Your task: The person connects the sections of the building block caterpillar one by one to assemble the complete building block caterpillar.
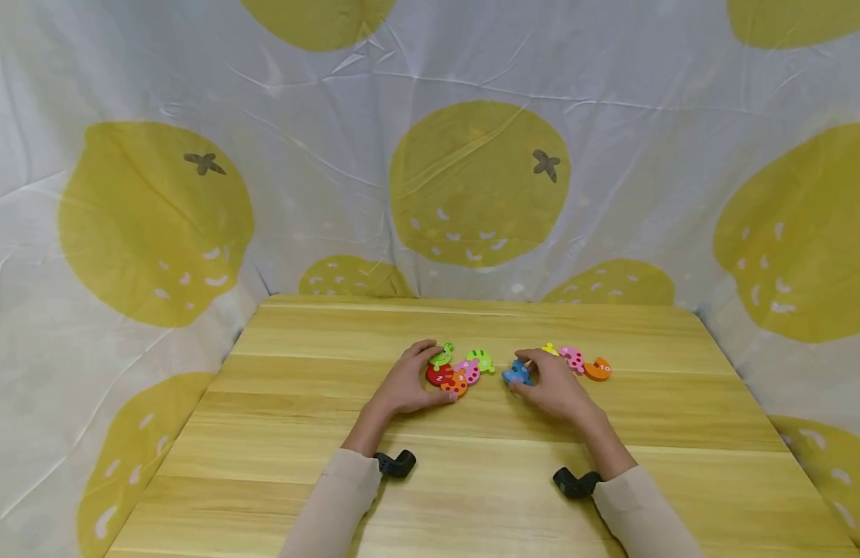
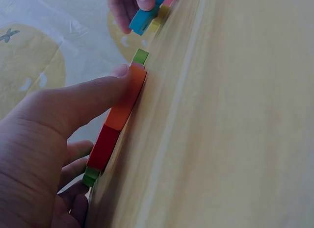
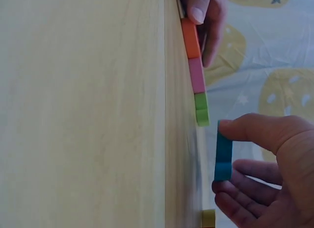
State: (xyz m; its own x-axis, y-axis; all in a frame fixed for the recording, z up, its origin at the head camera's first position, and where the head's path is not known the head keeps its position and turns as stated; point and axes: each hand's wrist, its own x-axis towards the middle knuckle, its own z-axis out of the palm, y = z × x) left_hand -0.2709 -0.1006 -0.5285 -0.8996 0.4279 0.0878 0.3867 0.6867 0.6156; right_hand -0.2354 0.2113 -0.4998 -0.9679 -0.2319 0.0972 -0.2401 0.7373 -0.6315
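Observation:
My left hand (image 1: 404, 385) holds the near end of a joined row of numbered wooden puzzle pieces, thumb against the orange piece (image 2: 128, 101) and fingers behind the red piece (image 2: 104, 148) and the green head piece (image 1: 442, 356). A pink piece (image 1: 467, 373) and a light green piece (image 1: 482, 360) continue this row to the right. Between thumb and fingers, my right hand (image 1: 557, 385) pinches a blue puzzle piece (image 3: 223, 150), raised off the table and apart from the light green end. Its fingers partly hide the blue piece in the head view.
Right of my right hand lie a yellow piece (image 1: 550, 349), a pink dotted piece (image 1: 572, 359) and an orange piece marked 10 (image 1: 598, 369). The wooden table (image 1: 472, 480) ends at the back against a lemon-patterned cloth (image 1: 318, 178).

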